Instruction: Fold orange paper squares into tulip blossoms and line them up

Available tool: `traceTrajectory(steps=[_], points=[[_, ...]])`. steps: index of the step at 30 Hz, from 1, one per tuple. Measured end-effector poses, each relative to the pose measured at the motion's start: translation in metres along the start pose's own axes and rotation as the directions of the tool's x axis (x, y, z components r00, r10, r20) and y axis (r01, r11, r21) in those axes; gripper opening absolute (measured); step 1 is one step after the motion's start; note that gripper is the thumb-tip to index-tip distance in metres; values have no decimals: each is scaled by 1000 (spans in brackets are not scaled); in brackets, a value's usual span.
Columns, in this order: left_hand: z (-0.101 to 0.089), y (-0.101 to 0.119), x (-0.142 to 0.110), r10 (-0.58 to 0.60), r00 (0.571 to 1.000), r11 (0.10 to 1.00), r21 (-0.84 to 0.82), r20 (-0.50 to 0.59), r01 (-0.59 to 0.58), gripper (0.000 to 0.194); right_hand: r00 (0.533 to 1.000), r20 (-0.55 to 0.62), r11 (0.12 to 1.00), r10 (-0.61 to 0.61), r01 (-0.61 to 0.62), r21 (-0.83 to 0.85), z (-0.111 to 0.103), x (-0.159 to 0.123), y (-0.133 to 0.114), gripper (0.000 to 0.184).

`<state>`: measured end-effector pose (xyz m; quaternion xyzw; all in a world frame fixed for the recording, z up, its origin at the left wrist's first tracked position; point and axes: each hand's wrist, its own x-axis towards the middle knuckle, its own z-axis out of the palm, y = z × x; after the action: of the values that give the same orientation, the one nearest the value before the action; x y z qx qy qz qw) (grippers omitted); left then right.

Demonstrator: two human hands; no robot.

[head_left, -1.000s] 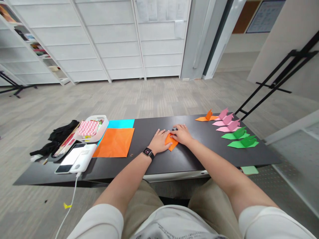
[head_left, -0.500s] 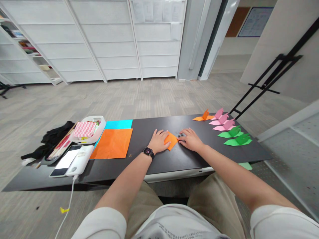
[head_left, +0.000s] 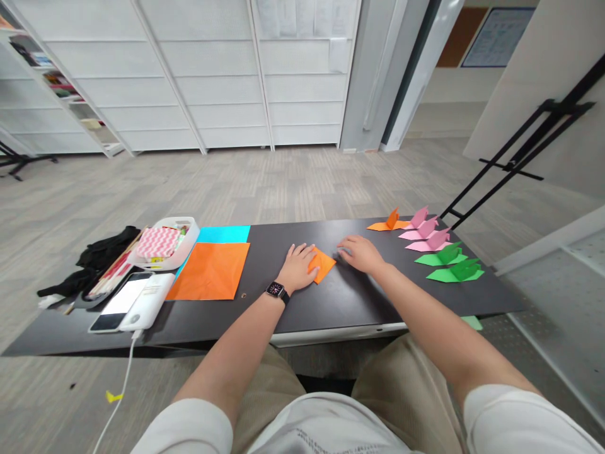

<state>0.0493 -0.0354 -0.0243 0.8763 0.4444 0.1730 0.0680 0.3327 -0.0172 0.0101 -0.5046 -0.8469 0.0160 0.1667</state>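
A small piece of orange origami paper (head_left: 324, 265), folded to a kite-like shape, lies on the dark table in front of me. My left hand (head_left: 297, 268) rests on its left part with the fingers stretched out, pressing it flat and covering that side. Just right of the paper's pointed corner is my right hand (head_left: 360, 253), low over the tabletop. Its fingers are loosely bent and apart from the paper, and I see nothing held in them.
Folded paper birds stand at the right: an orange one (head_left: 391, 222), pink ones (head_left: 429, 242) and green ones (head_left: 456, 271). On the left lie orange sheets (head_left: 210, 271), a blue sheet (head_left: 224, 234), a white basket (head_left: 189, 243), a phone (head_left: 120, 304) and a white power bank (head_left: 149, 302) with a cable.
My right hand has drawn back slightly from the paper's right corner, leaving a gap. My left hand stays on the paper. The whole view has shifted a little.
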Motion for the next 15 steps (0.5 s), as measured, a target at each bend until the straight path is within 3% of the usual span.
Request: traceTrajectory(steps=[3,5,7,10,15], points=[[1,-3,0,-23,997,1000,14,-78,24,41,989,-129,981,70,-44,191,17,26,4,27],[1,-4,-1,-34,993,999,-1,-109,34,36,958,-225,957,177,-114,266,32,37,3,30],[0,-5,0,-60,991,998,-20,-116,59,33,948,-222,941,229,-157,300,48,42,0,35],[-1,-6,3,-107,989,994,-32,-103,104,28,993,-81,956,91,-65,286,67,41,-2,39],[-2,-8,7,-131,988,991,-53,-81,127,27,997,-82,958,-16,38,284,77,33,6,41]])
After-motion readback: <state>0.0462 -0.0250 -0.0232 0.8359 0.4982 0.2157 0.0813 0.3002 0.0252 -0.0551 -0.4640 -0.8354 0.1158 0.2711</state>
